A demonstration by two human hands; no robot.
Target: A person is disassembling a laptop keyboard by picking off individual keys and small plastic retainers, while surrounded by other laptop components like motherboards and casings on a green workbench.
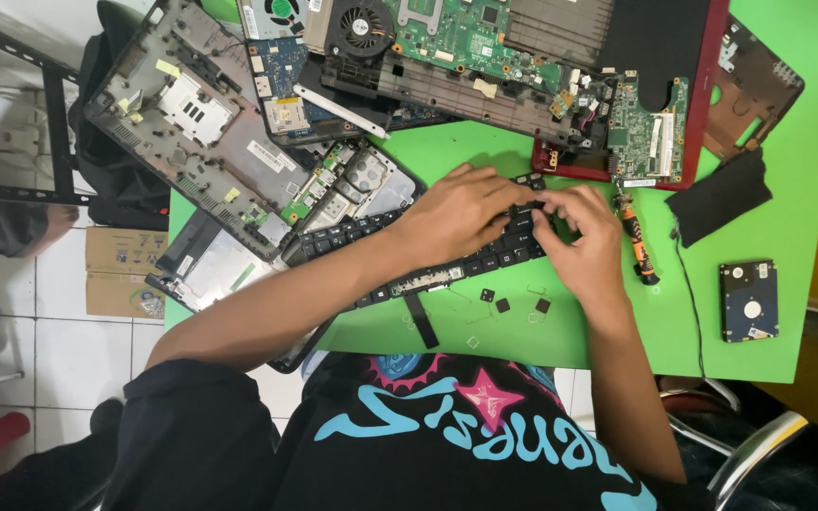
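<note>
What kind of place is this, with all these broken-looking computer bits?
Probably a small laptop repair spot. A green table is covered with opened laptop shells and green circuit boards. Both hands, left hand and right hand, are on a loose black keyboard, beside a screwdriver.

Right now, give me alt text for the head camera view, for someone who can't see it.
Both hands, left hand and right hand, press on a black laptop keyboard on a green table, with loose keycaps lying near its front edge. Around it lie opened laptop shells, circuit boards, an orange-handled screwdriver and a hard drive.
</note>
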